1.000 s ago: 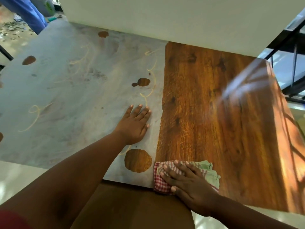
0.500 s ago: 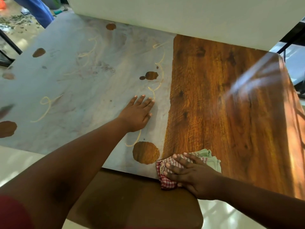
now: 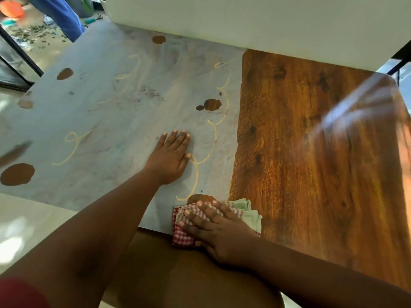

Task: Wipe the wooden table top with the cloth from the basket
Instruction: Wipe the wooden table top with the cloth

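Head view. The fingers point(image 3: 205, 213) of the right hand point(image 3: 222, 232) are spread and laid nearly straight on the folded cloth point(image 3: 249, 211), which is pressed flat at the near edge of the table top point(image 3: 311, 152), on the border between dusty and clean wood. The left hand point(image 3: 170, 157) is laid flat, fingers extended and together, on the grey dust film point(image 3: 100, 121); nothing is grasped. The right-hand portion is shown wiped to bare grain. The larger left portion, marked by finger trails and round bare patches, is judged still to be wiped; well under half appears done.
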Demonstrator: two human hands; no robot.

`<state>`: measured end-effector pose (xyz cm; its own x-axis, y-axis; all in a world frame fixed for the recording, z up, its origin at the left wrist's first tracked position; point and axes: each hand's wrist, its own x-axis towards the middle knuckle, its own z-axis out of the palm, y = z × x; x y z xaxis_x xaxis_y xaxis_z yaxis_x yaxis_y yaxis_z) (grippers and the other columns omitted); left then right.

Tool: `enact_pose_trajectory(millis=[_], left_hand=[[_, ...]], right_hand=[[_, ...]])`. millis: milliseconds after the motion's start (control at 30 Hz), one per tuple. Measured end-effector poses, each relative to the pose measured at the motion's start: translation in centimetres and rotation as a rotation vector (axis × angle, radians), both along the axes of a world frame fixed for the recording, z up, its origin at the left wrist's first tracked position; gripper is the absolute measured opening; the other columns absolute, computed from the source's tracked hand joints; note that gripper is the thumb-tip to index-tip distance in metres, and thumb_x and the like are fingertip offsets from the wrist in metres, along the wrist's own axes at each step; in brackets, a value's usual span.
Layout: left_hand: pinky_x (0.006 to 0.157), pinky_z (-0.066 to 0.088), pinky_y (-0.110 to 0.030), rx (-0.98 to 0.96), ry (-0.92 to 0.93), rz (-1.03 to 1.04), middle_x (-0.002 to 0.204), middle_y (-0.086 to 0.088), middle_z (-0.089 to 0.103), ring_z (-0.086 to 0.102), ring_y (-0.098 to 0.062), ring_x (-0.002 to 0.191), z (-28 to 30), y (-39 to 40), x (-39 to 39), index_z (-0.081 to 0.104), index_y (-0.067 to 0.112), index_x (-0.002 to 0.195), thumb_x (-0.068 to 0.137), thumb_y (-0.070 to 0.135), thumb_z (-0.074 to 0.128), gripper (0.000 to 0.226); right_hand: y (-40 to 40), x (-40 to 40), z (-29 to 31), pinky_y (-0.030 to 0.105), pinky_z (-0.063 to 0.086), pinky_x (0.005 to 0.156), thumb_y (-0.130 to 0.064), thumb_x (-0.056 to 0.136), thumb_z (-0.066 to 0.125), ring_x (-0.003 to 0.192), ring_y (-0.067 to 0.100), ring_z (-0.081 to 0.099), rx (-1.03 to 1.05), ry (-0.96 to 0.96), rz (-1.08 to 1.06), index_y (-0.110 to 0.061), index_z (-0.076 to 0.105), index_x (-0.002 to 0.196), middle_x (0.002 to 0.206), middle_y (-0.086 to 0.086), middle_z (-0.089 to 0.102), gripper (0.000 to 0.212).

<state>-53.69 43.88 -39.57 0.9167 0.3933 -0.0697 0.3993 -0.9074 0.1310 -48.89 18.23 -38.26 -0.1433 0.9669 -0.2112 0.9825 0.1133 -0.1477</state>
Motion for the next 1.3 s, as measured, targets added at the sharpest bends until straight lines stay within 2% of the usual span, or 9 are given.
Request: enact_pose_trajectory(millis=[100, 267, 400, 433, 533, 600, 767, 1033, 1300], left_hand=[[0.115, -0.014, -0.034, -0.051, -0.063, 0.058, 0.16, -0.006, 0.009, -0.001, -0.022, 0.147, -0.2, 0.0, 0.1, 0.01, 0.012, 0.151, 0.094, 0.043, 0.011, 0.065], [0.115, -0.015, -0.032, -0.062, -0.087, 0.063, 0.16, -0.006, 0.009, -0.001, -0.021, 0.147, -0.3, 0.0, 0.1, 0.01, 0.012, 0.151, 0.094, 0.042, 0.011, 0.064], [0.116, -0.015, -0.032, -0.065, -0.101, 0.077, 0.16, -0.006, 0.009, -0.001, -0.021, 0.147, -0.2, -0.2, -0.1, 0.011, 0.011, 0.151, 0.095, 0.042, 0.011, 0.064], [0.115, -0.015, -0.032, -0.068, -0.106, 0.086, 0.16, -0.006, 0.009, -0.002, -0.02, 0.147, -0.2, -0.2, -0.1, 0.011, 0.011, 0.15, 0.095, 0.043, 0.011, 0.064], [0.115, -0.016, -0.032, -0.072, -0.104, 0.099, 0.16, -0.006, 0.007, -0.004, -0.02, 0.147, -0.2, -0.1, -0.1, 0.009, 0.011, 0.15, 0.094, 0.045, 0.006, 0.066], [0.116, -0.015, -0.033, -0.082, -0.107, 0.1, 0.16, -0.007, 0.006, -0.005, -0.019, 0.147, -0.2, -0.1, -0.2, 0.008, 0.01, 0.15, 0.091, 0.047, 0.001, 0.069], [0.116, -0.014, -0.033, -0.092, -0.115, 0.11, 0.16, -0.007, 0.005, -0.006, -0.02, 0.147, -0.4, -0.2, -0.2, 0.007, 0.012, 0.15, 0.09, 0.05, -0.004, 0.072], [0.118, -0.012, -0.036, -0.125, -0.089, 0.124, 0.159, -0.002, -0.005, -0.014, -0.017, 0.145, -0.8, 0.2, 0.3, -0.005, 0.019, 0.148, 0.093, 0.05, 0.0, 0.063], [0.115, -0.016, -0.032, -0.149, -0.052, 0.133, 0.155, 0.004, -0.015, -0.021, -0.013, 0.142, -1.3, 0.6, 0.6, -0.011, 0.024, 0.147, 0.091, 0.053, -0.001, 0.063]], right_hand=[[0.0, 0.0, -0.3, 0.056, 0.009, 0.109, -0.047, 0.098, 0.03, 0.141, 0.027, 0.026, 0.018, -0.003, -0.014, -0.036, 0.025, 0.147, 0.152, -0.005, 0.033, 0.051], [-0.1, -0.2, -0.2, 0.057, 0.008, 0.11, -0.047, 0.099, 0.026, 0.142, 0.026, 0.02, -0.028, 0.043, -0.072, -0.035, 0.017, 0.15, 0.154, -0.005, 0.028, 0.053], [0.2, -0.5, 0.2, 0.056, 0.015, 0.112, -0.047, 0.099, 0.024, 0.141, 0.026, 0.026, -0.043, 0.031, -0.128, -0.034, 0.021, 0.149, 0.153, -0.006, 0.029, 0.052], [0.4, -0.5, 0.2, 0.055, 0.015, 0.113, -0.047, 0.099, 0.022, 0.142, 0.026, 0.023, -0.048, 0.038, -0.175, -0.034, 0.02, 0.15, 0.154, -0.006, 0.027, 0.052], [2.0, 0.3, 0.1, 0.053, -0.012, 0.113, -0.049, 0.099, 0.01, 0.144, 0.02, -0.012, -0.061, 0.104, -0.28, -0.039, -0.005, 0.149, 0.157, -0.011, 0.0, 0.054], [3.7, 1.6, -0.2, 0.046, -0.019, 0.111, -0.05, 0.097, 0.005, 0.14, 0.017, -0.025, -0.05, 0.088, -0.311, -0.042, -0.014, 0.146, 0.155, -0.014, -0.014, 0.054], [9.0, 6.7, -0.6, 0.043, -0.012, 0.114, -0.047, 0.1, 0.014, 0.144, 0.02, -0.015, -0.018, 0.02, -0.425, -0.039, -0.013, 0.148, 0.157, -0.01, -0.013, 0.056], [14.1, 12.6, -0.8, 0.042, -0.009, 0.113, -0.049, 0.094, 0.005, 0.145, 0.019, -0.011, 0.007, -0.015, -0.476, -0.035, -0.01, 0.149, 0.159, -0.005, -0.008, 0.059], [17.5, 17.1, -0.7, 0.04, -0.007, 0.113, -0.041, 0.101, 0.017, 0.145, 0.019, -0.007, 0.029, -0.028, -0.518, -0.034, -0.004, 0.151, 0.16, -0.006, -0.004, 0.054]])
